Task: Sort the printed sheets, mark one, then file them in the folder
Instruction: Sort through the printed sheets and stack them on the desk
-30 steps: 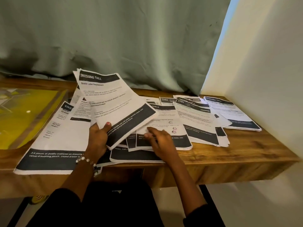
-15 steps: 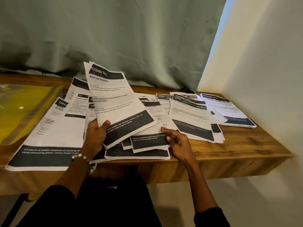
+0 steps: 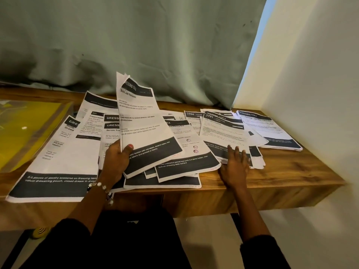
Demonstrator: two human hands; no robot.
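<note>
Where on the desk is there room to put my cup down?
Bare wood shows at the desk's front right corner, between the right hand and the wall. Sheets crowd the middle; the yellow folder fills the left.

Home room corner, wall-mounted wooden desk (image 3: 281, 177), green curtain (image 3: 136, 45) behind, plain cream wall (image 3: 314, 84)

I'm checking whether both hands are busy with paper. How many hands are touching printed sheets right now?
2. The left hand grips the raised sheets near the middle; the right hand lies flat on the sheets further right.
</note>
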